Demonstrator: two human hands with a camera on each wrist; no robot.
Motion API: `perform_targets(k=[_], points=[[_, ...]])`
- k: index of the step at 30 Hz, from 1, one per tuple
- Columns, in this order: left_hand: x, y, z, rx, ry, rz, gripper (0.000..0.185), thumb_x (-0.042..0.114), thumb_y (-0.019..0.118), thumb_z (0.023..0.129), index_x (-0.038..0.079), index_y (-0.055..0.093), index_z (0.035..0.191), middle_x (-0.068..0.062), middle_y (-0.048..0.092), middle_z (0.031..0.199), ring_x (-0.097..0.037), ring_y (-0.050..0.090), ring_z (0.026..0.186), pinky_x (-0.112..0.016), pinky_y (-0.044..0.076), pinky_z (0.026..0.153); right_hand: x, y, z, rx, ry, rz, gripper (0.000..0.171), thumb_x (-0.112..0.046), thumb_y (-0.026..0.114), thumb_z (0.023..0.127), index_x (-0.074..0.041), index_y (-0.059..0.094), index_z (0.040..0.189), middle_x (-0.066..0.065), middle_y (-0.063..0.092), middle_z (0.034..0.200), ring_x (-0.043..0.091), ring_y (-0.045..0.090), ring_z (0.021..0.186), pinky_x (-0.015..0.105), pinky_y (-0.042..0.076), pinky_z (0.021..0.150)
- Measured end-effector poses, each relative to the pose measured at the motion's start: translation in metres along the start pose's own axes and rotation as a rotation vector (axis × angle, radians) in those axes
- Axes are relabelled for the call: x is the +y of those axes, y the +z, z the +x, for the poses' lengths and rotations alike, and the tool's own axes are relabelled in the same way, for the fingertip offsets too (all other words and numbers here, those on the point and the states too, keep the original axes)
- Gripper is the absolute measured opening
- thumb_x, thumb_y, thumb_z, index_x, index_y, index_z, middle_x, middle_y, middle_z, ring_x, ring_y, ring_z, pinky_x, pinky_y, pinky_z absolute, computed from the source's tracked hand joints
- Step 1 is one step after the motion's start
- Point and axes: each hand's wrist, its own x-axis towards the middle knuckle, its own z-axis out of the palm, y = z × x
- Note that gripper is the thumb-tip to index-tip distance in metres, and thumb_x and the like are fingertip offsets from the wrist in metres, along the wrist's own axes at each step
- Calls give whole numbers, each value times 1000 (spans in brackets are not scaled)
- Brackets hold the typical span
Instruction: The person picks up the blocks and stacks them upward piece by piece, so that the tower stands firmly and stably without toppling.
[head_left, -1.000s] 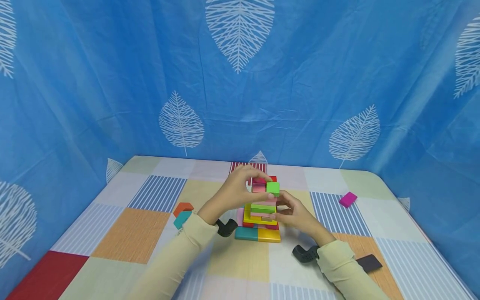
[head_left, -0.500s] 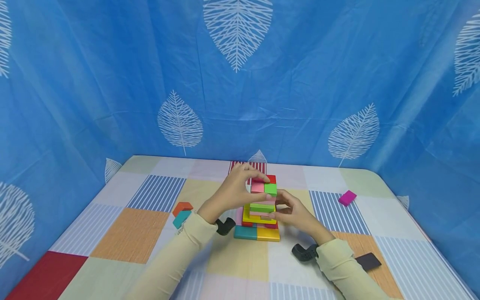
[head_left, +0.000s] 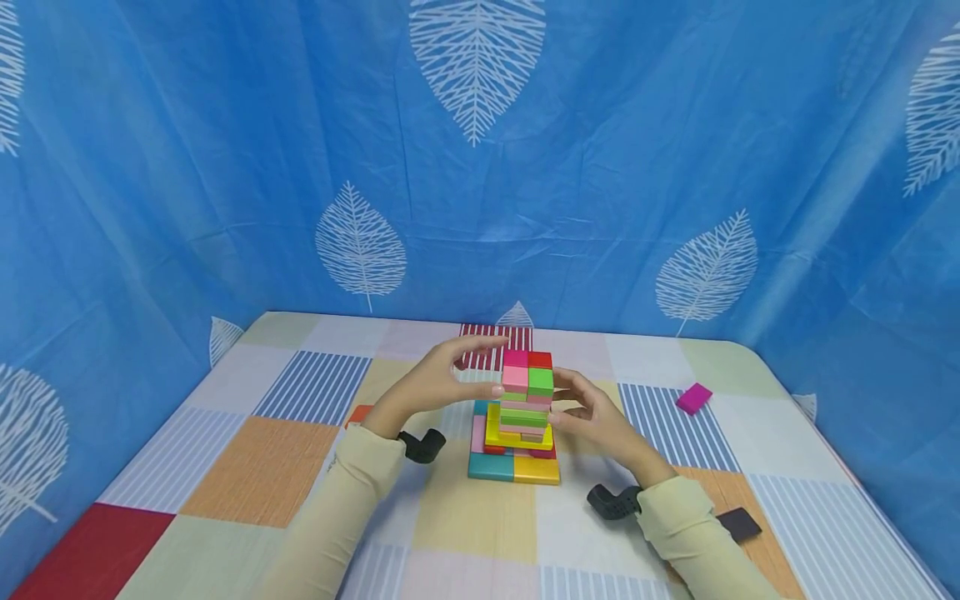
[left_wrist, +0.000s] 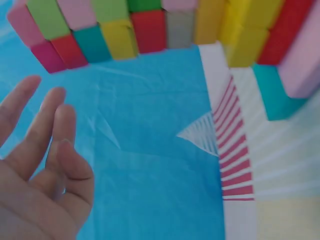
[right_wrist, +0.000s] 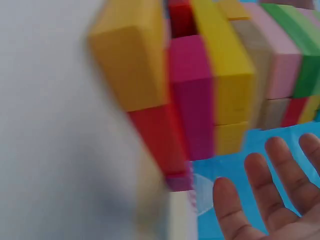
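1. The block tower (head_left: 521,412) stands near the middle of the checked tablecloth (head_left: 255,467), on a base of a teal block (head_left: 491,467) and a yellow block (head_left: 537,469) laid side by side.
2. The top layer has four small blocks: pink block (head_left: 514,378) and green block (head_left: 541,382) at the front, magenta and red ones behind. The layers beneath mix pink, green, yellow and red.
3. The left hand (head_left: 442,379) is released: fingers straight and spread, holding nothing. It flanks the tower's left side at top-layer height. One fingertip lies very close to the pink block; contact cannot be told from the head view.
4. In the left wrist view the left hand (left_wrist: 37,170) shows loose, open fingers with clear blue cloth between them and the blocks.
5. The right hand (head_left: 592,408) is also released, fingers extended and empty. It flanks the tower's right side, slightly lower than the left hand, just beside the green and pink middle layers; a gap seems to show.
6. In the right wrist view the right hand (right_wrist: 270,200) shows parted fingers, apart from the stack, which is blurred.
7. The tower thus sits between the two open hands, gripped by neither.
8. Loose pieces: a magenta block (head_left: 694,398) lies well to the right; a dark flat piece (head_left: 738,524) lies near the right sleeve; an orange block (head_left: 358,413) peeks out beside the left forearm.
9. A blue leaf-print curtain (head_left: 480,167) backs the table.
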Motion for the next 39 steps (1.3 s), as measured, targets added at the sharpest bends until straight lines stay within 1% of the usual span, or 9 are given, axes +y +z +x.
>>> perform_targets(k=[4, 11, 18, 22, 26, 28, 32, 34, 39], points=[[-8, 1, 1, -35, -23, 6, 70, 22, 81, 96, 4, 53, 158, -15, 62, 152, -39, 57, 135, -51, 52, 103, -9, 0, 0, 74, -54, 19, 66, -12, 71, 101, 5, 43, 159, 28, 52, 153, 35, 55, 132, 23, 53, 101], [-12, 7, 5, -7, -38, 18, 66, 18, 82, 97, 2, 55, 156, -16, 68, 141, -42, 61, 127, -34, 51, 92, -22, 7, 0, 158, -105, 43, 63, -7, 68, 103, 4, 43, 160, 26, 48, 158, 11, 56, 127, 20, 53, 101], [-12, 12, 4, 27, -34, 30, 64, 17, 83, 97, 2, 58, 154, -15, 71, 136, -43, 62, 125, -33, 50, 91, -28, 13, -1, 184, -100, 41, 61, -3, 68, 103, 8, 44, 158, 27, 48, 159, 10, 57, 123, 19, 53, 99], [-12, 12, 4, 29, -35, 37, 65, 17, 84, 96, 2, 58, 154, -15, 71, 135, -43, 63, 125, -37, 51, 92, -29, 10, -1, 175, -89, 27, 63, -2, 69, 102, 8, 43, 158, 27, 47, 160, 21, 57, 127, 20, 53, 99], [-12, 13, 4, 17, -42, 43, 72, 17, 87, 93, 2, 56, 156, -15, 70, 138, -40, 62, 127, -41, 52, 94, -34, -3, -3, 156, -66, -6, 60, -4, 68, 103, 5, 46, 158, 26, 52, 156, 36, 57, 131, 20, 53, 99], [-12, 14, 4, 5, -47, 46, 76, 18, 88, 92, 2, 53, 157, -15, 68, 141, -37, 61, 129, -41, 51, 96, -37, -13, -7, 155, -60, -36, 55, -4, 67, 104, 4, 50, 156, 27, 56, 150, 38, 59, 130, 20, 54, 99], [-14, 18, 4, -12, -46, 42, 81, 21, 87, 91, 1, 49, 159, -16, 65, 144, -34, 60, 132, -40, 50, 99, -38, -33, -16, 149, -33, -110, 46, -7, 66, 106, 4, 57, 149, 27, 64, 140, 26, 66, 124, 21, 55, 96], [-15, 20, 5, -13, -39, 34, 80, 21, 86, 91, 1, 48, 159, -16, 65, 145, -34, 60, 132, -43, 52, 100, -34, -43, -22, 121, -20, -146, 42, -8, 66, 106, 5, 60, 146, 29, 65, 138, 14, 68, 120, 22, 56, 96], [-16, 22, 5, -20, -24, 11, 78, 19, 84, 93, -2, 47, 158, -18, 65, 144, -34, 62, 132, -48, 55, 103, -18, -71, -44, 44, -25, -240, 36, -4, 65, 106, 8, 64, 139, 30, 70, 131, 2, 69, 114, 20, 56, 94]])
